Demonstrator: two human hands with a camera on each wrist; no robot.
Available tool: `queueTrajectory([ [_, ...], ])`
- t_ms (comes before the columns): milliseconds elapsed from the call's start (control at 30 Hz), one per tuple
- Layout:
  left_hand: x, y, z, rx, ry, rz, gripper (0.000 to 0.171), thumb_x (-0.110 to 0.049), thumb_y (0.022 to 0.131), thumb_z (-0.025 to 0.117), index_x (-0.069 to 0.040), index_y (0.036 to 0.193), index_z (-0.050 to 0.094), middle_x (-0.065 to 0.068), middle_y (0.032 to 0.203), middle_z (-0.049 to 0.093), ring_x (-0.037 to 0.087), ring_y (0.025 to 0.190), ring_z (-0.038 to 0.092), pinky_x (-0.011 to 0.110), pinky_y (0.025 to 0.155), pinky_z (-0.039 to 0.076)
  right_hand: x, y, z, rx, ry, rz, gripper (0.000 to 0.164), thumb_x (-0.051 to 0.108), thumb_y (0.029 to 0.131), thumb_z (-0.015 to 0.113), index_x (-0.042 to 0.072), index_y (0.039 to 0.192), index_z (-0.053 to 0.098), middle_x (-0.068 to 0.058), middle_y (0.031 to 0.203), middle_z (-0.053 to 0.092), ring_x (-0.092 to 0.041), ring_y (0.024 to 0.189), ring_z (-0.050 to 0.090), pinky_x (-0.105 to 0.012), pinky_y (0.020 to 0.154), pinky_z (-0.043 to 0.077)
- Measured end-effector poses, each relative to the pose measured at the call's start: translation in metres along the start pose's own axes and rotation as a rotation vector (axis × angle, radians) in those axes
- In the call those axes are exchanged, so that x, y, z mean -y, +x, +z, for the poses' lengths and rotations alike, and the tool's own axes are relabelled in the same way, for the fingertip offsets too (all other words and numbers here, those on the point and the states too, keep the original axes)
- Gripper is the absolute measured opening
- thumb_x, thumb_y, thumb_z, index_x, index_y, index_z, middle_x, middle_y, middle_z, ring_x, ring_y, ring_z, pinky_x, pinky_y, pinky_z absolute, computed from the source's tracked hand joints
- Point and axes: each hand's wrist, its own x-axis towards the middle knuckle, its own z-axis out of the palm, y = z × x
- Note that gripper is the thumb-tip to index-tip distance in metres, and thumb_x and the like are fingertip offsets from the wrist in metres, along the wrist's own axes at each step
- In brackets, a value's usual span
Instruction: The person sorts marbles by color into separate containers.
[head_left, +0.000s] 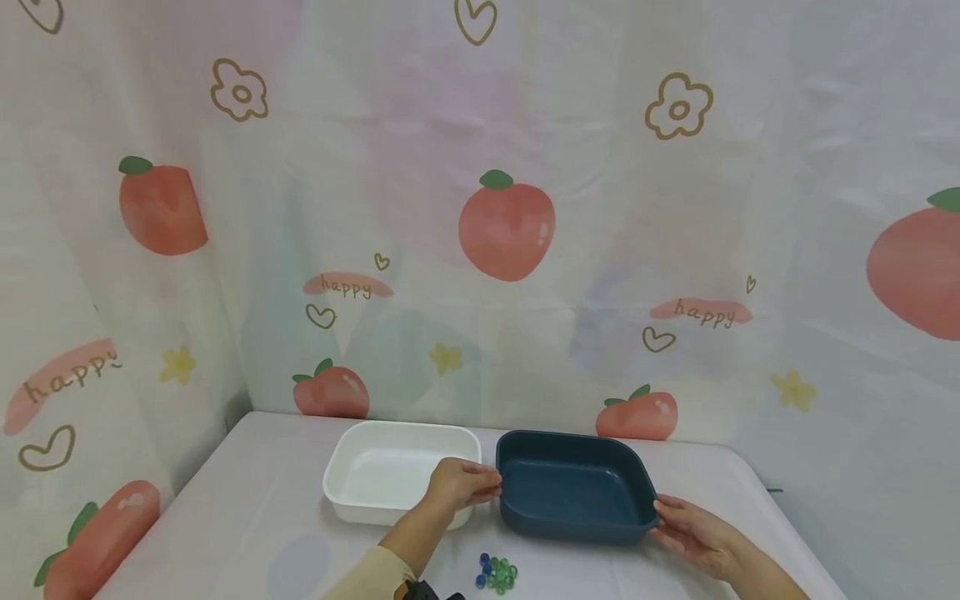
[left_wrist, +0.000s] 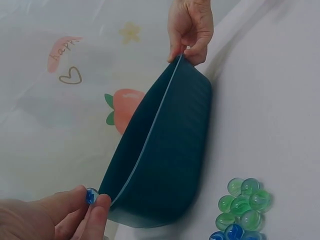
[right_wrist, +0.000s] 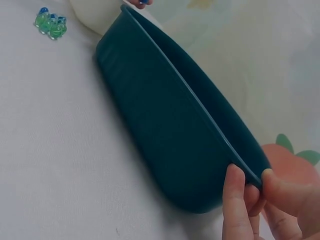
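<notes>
A dark blue plastic basin (head_left: 573, 527) stands on the table with its opening up. My right hand (head_left: 697, 533) grips its right end, the thumb (right_wrist: 280, 192) at the rim and the fingers against the outer wall. At the opposite end, my left hand (head_left: 457, 483) pinches a blue marble (left_wrist: 91, 195) between thumb and fingertips, right at the basin's rim. In front of the basin lies a cluster of green and blue marbles (head_left: 498, 573), also large in the left wrist view.
A white basin (head_left: 390, 513) stands left of the dark one, partly behind the left forearm. The table carries a white cloth (head_left: 247, 500). Behind it hangs a printed curtain (head_left: 420, 208) with fruit and flowers.
</notes>
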Motion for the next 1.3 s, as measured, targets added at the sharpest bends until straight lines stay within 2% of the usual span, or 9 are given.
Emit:
queueTrajectory([
  [367,-0.001,0.003,0.009,-0.033,0.114,0.017,0.013,-0.004,0.082,0.078,0.004,0.09,0.074,0.013,0.081,0.075,0.021,0.074,0.074,0.03,0.067,0.063,-0.001,-0.001,0.002,-0.03,-0.016,-0.005,0.079,0.007,0.096,0.063,-0.015,0.147,0.008,-0.004,0.093,0.065,-0.01,0.086,0.066,-0.029,0.089,0.059],
  [667,-0.002,-0.002,0.014,-0.039,0.138,0.035,0.009,-0.002,0.082,0.077,0.003,0.088,0.074,0.011,0.08,0.074,0.021,0.073,0.074,0.028,0.065,0.062,-0.001,-0.002,0.0,0.02,-0.009,-0.009,0.074,0.008,0.097,0.062,-0.014,0.146,0.011,-0.004,0.095,0.065,-0.011,0.088,0.066,-0.028,0.09,0.058],
  [767,-0.001,-0.004,0.013,-0.025,0.125,0.035,0.01,-0.003,0.082,0.077,0.004,0.089,0.074,0.012,0.08,0.074,0.021,0.073,0.074,0.028,0.065,0.062,-0.001,-0.002,-0.001,0.019,0.001,-0.006,0.064,0.008,0.096,0.064,-0.012,0.141,0.024,-0.004,0.095,0.065,-0.011,0.088,0.066,-0.029,0.09,0.058],
  [867,0.0,-0.006,0.011,-0.007,0.111,0.023,0.011,-0.004,0.083,0.076,0.004,0.09,0.074,0.012,0.081,0.075,0.021,0.074,0.074,0.027,0.065,0.062,-0.001,-0.002,-0.002,0.028,0.015,-0.009,0.037,0.008,0.095,0.064,-0.004,0.126,0.047,-0.005,0.095,0.065,-0.012,0.088,0.066,-0.029,0.09,0.058],
  [933,0.001,-0.008,0.01,0.008,0.101,0.006,0.012,-0.005,0.084,0.076,0.003,0.091,0.073,0.012,0.081,0.075,0.021,0.074,0.074,0.027,0.066,0.062,-0.002,-0.001,-0.002,0.028,0.019,-0.009,0.027,0.008,0.095,0.065,0.0,0.118,0.053,-0.005,0.094,0.065,-0.012,0.088,0.066,-0.03,0.09,0.058],
  [967,0.001,-0.009,0.009,0.016,0.095,-0.003,0.012,-0.006,0.084,0.076,0.003,0.091,0.073,0.012,0.082,0.075,0.021,0.074,0.074,0.028,0.066,0.062,-0.002,-0.001,-0.002,0.023,0.018,-0.009,0.027,0.008,0.095,0.065,0.0,0.118,0.053,-0.005,0.094,0.065,-0.012,0.088,0.066,-0.03,0.089,0.058],
  [1033,0.002,-0.012,0.007,0.029,0.08,-0.016,0.013,-0.006,0.084,0.076,0.003,0.092,0.073,0.012,0.082,0.075,0.02,0.074,0.074,0.029,0.067,0.063,-0.002,-0.001,-0.001,0.006,0.014,-0.008,0.04,0.008,0.094,0.066,-0.006,0.126,0.047,-0.005,0.093,0.065,-0.012,0.087,0.066,-0.03,0.089,0.059],
  [1167,0.005,-0.016,0.004,0.049,0.043,-0.032,0.013,-0.006,0.085,0.075,0.004,0.093,0.073,0.015,0.082,0.075,0.02,0.073,0.074,0.028,0.066,0.062,-0.002,0.0,0.001,-0.03,0.0,-0.007,0.075,0.009,0.094,0.067,-0.013,0.145,0.017,-0.005,0.093,0.065,-0.011,0.087,0.066,-0.03,0.089,0.059],
  [1300,0.008,-0.021,0.002,0.067,0.021,-0.053,0.013,-0.008,0.087,0.073,0.004,0.094,0.073,0.014,0.082,0.074,0.019,0.071,0.074,0.025,0.064,0.062,-0.002,0.0,0.002,-0.03,0.002,-0.007,0.075,0.008,0.095,0.064,-0.013,0.147,0.014,-0.004,0.094,0.064,-0.011,0.087,0.066,-0.03,0.09,0.058],
])
